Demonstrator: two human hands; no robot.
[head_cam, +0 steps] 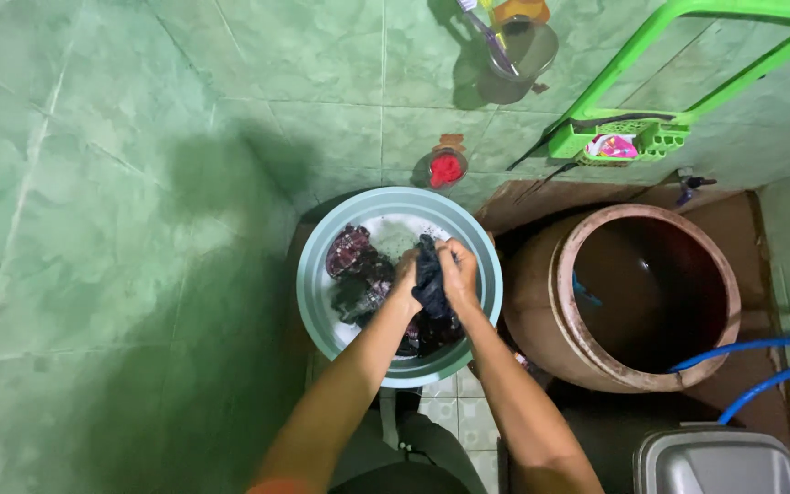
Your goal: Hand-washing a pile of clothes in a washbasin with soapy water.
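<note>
Left hand (406,274) and right hand (458,272) both squeeze a dark cloth (430,279) over the round basin (313,274); green tiled walls (93,229) stand around. A big brown jar (541,311) sits just beside it.

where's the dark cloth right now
In the head view, the dark cloth is clutched between the left hand and right hand, over the pale blue basin, left of the big brown jar.

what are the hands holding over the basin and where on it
Both hands, left hand and right hand, grip a dark wet cloth bunched between them at its upper part, above the basin.
</note>
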